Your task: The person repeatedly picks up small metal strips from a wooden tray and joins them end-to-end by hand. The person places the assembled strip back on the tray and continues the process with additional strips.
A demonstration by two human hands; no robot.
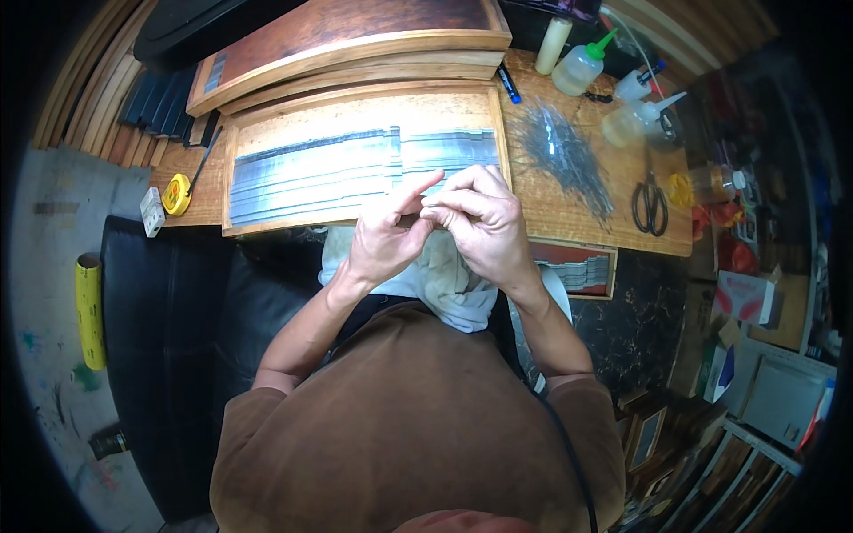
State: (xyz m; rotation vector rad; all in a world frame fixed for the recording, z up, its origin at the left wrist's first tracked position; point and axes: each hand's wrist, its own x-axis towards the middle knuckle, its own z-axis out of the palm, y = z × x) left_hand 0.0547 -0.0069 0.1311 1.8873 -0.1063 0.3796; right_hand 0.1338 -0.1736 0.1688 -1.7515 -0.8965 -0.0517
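My two hands meet above the near right part of a shallow wooden tray (502, 133). Rows of thin grey metal-looking strips (306, 178) lie in it, under a strong glare. My right hand (484, 222) is closed in a pinch, thumb against forefinger. Close against it, my left hand (386, 235) has its forefinger stretched out, while its thumb and other fingers close in toward the right fingertips. Whatever is between the fingertips is too small and hidden to name. Beneath my hands a pale cloth (444, 289) covers my lap.
Right of the tray lie a heap of thin wire-like pieces (560, 151), black scissors (650, 206) and a green-tipped bottle (582, 67). More wooden trays (373, 67) are stacked behind. A yellow tape measure (178, 194) sits left. Another tray (613, 271) stands lower, by my right forearm.
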